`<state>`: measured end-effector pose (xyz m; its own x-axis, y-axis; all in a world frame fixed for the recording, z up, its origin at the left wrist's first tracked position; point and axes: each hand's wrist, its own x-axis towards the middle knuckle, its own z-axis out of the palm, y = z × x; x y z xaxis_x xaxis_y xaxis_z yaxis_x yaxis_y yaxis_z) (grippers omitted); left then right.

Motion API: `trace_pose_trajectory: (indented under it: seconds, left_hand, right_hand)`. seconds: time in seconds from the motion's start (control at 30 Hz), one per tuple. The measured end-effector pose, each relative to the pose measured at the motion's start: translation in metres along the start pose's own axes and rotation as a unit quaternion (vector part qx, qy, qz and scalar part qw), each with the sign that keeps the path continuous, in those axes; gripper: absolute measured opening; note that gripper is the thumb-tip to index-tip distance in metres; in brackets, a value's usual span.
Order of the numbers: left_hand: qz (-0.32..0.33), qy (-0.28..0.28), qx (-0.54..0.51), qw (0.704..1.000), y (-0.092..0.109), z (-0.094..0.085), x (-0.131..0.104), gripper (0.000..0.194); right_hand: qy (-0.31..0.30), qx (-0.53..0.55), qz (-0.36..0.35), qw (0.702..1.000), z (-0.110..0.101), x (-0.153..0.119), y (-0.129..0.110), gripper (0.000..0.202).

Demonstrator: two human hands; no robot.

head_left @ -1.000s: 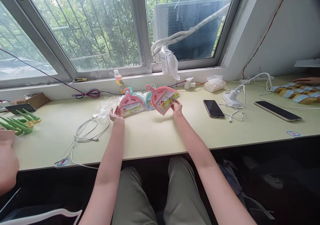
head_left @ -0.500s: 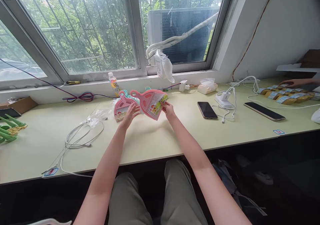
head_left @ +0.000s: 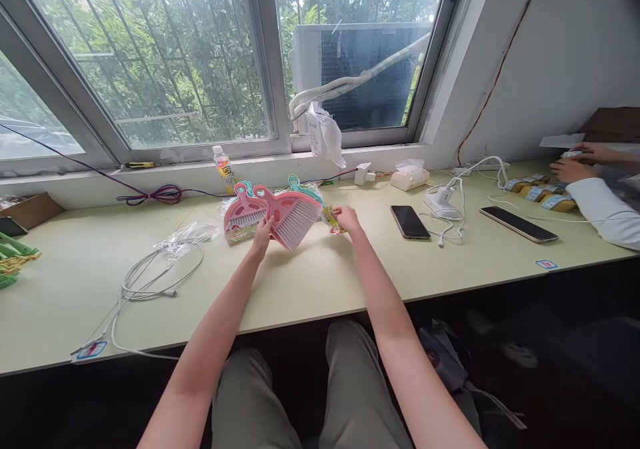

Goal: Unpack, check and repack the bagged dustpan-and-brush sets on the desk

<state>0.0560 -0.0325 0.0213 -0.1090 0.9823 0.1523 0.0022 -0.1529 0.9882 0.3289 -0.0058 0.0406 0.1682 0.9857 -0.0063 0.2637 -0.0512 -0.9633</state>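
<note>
My left hand (head_left: 261, 240) is closed around the lower left of a pink dustpan-and-brush set (head_left: 280, 206), whose white bristles (head_left: 299, 224) face me. To its right, my right hand (head_left: 347, 218) pinches a yellow-green printed label card (head_left: 331, 220), which stands apart from the bristles. Behind my left hand, another pink dustpan set (head_left: 244, 202) rests on the table with a printed card along its lower edge. Teal dustpan sets (head_left: 306, 189) show behind the pink ones, mostly hidden.
Coiled white cable (head_left: 137, 276) and clear plastic bags (head_left: 187, 239) lie left on the table (head_left: 300, 296). A bottle (head_left: 223, 169) stands behind. To the right are two phones (head_left: 410, 222), a charger (head_left: 443, 196) and tissues (head_left: 410, 174). A co-worker's hands (head_left: 575, 162) handle yellow packages at far right.
The label card has come off the front of the pink set and moved right in my right hand. My left hand now grips that set. The co-worker's second hand and sleeve have come into view.
</note>
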Motion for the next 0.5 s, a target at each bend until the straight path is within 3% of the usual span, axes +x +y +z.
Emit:
trace_pose_trajectory:
  seconds: [0.07,0.17,0.23,0.3,0.37,0.5]
  left_hand:
    - [0.037,0.031,-0.026,0.999,0.001,-0.002,0.003,0.048]
    - [0.068,0.037,-0.038,0.996,0.004,-0.004,0.004,0.051]
    - [0.075,0.031,-0.023,0.996,0.003,-0.002,0.004,0.053]
    - [0.095,0.025,0.000,0.995,0.002,0.001,0.002,0.053]
    - [0.124,0.021,0.052,0.991,0.000,0.006,-0.001,0.049]
    - [0.184,0.030,0.193,0.963,0.005,0.019,-0.018,0.048]
  right_hand:
    - [0.095,-0.093,-0.001,0.991,-0.023,0.001,0.008,0.021]
    - [0.242,-0.240,-0.023,0.940,-0.050,0.001,0.022,0.041]
    - [0.317,-0.274,-0.059,0.906,-0.053,0.001,0.025,0.050]
    - [0.355,-0.276,-0.124,0.884,-0.041,-0.002,0.017,0.045]
    - [0.318,-0.250,-0.200,0.892,-0.014,-0.009,0.004,0.039]
    - [0.113,-0.240,-0.300,0.916,0.057,-0.035,-0.019,0.033]
